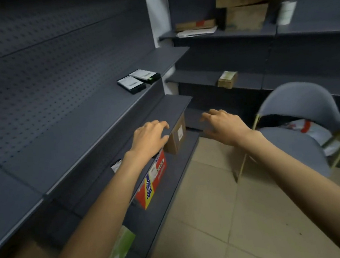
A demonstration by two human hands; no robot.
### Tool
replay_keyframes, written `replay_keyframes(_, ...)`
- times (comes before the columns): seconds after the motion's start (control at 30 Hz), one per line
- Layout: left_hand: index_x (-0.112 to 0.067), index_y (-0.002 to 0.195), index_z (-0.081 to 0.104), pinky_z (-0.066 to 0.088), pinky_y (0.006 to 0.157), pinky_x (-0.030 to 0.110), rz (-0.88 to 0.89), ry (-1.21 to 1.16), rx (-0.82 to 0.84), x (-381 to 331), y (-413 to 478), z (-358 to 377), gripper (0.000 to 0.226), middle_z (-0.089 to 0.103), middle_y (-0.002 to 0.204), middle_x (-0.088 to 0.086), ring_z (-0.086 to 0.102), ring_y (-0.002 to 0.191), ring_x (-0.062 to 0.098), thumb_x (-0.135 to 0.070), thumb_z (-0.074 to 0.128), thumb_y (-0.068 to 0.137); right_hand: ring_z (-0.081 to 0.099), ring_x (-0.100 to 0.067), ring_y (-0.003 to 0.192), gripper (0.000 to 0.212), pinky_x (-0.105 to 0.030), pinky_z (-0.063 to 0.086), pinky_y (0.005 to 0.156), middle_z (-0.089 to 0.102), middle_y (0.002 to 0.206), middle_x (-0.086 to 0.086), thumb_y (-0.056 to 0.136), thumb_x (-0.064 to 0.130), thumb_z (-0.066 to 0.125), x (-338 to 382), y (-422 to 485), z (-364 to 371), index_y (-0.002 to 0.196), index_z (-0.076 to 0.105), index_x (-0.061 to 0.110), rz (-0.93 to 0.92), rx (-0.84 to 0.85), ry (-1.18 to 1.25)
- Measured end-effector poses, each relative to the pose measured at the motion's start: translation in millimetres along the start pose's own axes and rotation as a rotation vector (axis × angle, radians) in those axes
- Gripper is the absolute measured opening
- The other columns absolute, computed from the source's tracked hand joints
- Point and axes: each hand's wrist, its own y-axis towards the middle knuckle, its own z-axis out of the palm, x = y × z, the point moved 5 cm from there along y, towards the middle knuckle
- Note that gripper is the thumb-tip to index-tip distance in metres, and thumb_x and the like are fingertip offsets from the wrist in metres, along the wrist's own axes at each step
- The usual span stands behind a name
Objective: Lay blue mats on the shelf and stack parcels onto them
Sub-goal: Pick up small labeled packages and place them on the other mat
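Dark grey shelves (67, 137) run along the left wall. My left hand (149, 139) hovers over the front edge of a middle shelf, fingers loosely bent, holding nothing. Right of it, my right hand (224, 126) reaches forward in the air above the floor, empty with relaxed fingers. Below my left hand a brown cardboard parcel (176, 138) and a red, yellow and blue box (152, 181) stand on the lower shelf. Two black flat parcels (138, 80) with white labels lie on the shelf above. No blue mat is in view.
A grey padded chair (301, 138) with brass legs stands at the right, with a white bag parcel (311, 131) on its seat. Far shelves hold cardboard boxes (244, 5) and a small brown parcel (227, 79). A green-and-white box (120, 250) sits low on the left. The floor is beige tile.
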Motion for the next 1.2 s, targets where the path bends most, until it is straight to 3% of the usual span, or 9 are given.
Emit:
replay_keyframes(0.3, -0.027, 0.128, 0.057, 0.049, 0.082, 0.039, 0.052, 0.008, -0.015, 29, 147, 33, 0.034, 0.062, 0.125, 0.000, 0.059, 0.115, 0.023, -0.034, 0.059, 0.095, 0.053, -0.028, 0.117, 0.046, -0.040, 0.049, 0.076, 0.052, 0.129, -0.003, 0.093, 0.037, 0.056, -43, 120, 23, 0.135, 0.046, 0.025, 0.025, 0.007, -0.023)
replay_keyframes(0.53, -0.025, 0.125, 0.059, 0.048, 0.079, 0.039, -0.035, -0.029, -0.081, 89, 282, 39, 0.033, 0.063, 0.122, 0.003, 0.060, 0.113, 0.027, -0.034, 0.061, 0.093, 0.052, -0.030, 0.117, 0.042, -0.042, 0.048, 0.076, 0.051, 0.129, -0.004, 0.093, 0.031, 0.054, -56, 264, 16, 0.134, 0.046, 0.025, 0.026, -0.024, 0.041)
replay_keyframes(0.7, -0.023, 0.128, 0.058, 0.047, 0.084, 0.041, -0.116, -0.012, -0.016, 126, 334, 58, 0.037, 0.062, 0.124, 0.004, 0.056, 0.117, 0.028, -0.034, 0.061, 0.093, 0.049, -0.032, 0.121, 0.044, -0.045, 0.050, 0.081, 0.050, 0.132, -0.006, 0.094, 0.033, 0.054, -51, 332, 44, 0.136, 0.045, 0.022, 0.009, 0.006, 0.104)
replay_keyframes(0.87, -0.011, 0.128, 0.049, 0.045, 0.089, 0.045, -0.320, 0.040, -0.067, 177, 345, 68, 0.050, 0.056, 0.130, 0.010, 0.048, 0.121, 0.032, -0.044, 0.060, 0.092, 0.038, -0.034, 0.131, 0.055, -0.048, 0.047, 0.089, 0.045, 0.140, -0.011, 0.096, 0.038, 0.053, -39, 401, 69, 0.142, 0.039, 0.013, -0.041, 0.054, 0.140)
replay_keyframes(1.07, -0.005, 0.142, 0.034, 0.040, 0.104, 0.048, -0.655, -0.037, -0.013, 218, 347, 89, 0.078, 0.035, 0.147, 0.016, 0.036, 0.132, 0.036, -0.061, 0.051, 0.091, 0.032, -0.036, 0.135, 0.074, -0.044, 0.038, 0.106, 0.041, 0.145, -0.016, 0.091, 0.051, 0.056, 1, 484, 93, 0.144, 0.034, 0.004, -0.146, 0.093, 0.280)
replay_keyframes(1.2, -0.009, 0.139, 0.035, 0.041, 0.101, 0.047, -0.817, -0.100, -0.040, 216, 349, 100, 0.077, 0.036, 0.145, 0.013, 0.038, 0.128, 0.034, -0.065, 0.050, 0.089, 0.024, -0.037, 0.140, 0.092, -0.046, 0.032, 0.111, 0.030, 0.153, -0.017, 0.090, 0.058, 0.053, 8, 514, 113, 0.153, 0.014, 0.003, -0.233, 0.198, 0.274)
